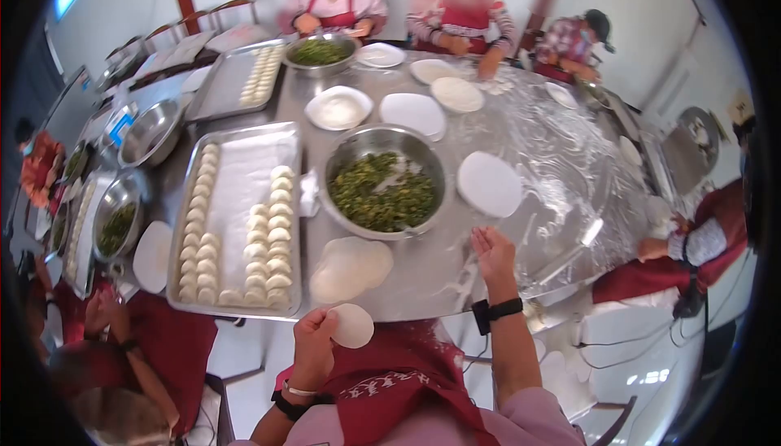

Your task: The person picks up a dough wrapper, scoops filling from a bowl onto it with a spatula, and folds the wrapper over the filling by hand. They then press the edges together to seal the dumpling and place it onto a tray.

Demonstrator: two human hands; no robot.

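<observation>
My left hand (314,343) pinches a round dumpling wrapper (353,326) by its edge, in front of the table edge. To the right of the steel bowl, my right hand (495,252) is raised with its fingers stretched out and nothing visible in it. Chopped green filling (378,198) lies in that steel bowl (329,206), and part of the bowl's bottom shows. A loose stack of wrappers (346,269) rests on the table between the bowl and my left hand. Left of it, a metal tray (233,149) carries rows of folded dumplings (279,222).
White plates (490,184) stand around the bowl, one holding white powder (339,110). Flour streaks the steel table (561,169) on the right. Co-workers sit at the far side and at both sides. A second dumpling tray (224,92) and more bowls (152,133) stand left.
</observation>
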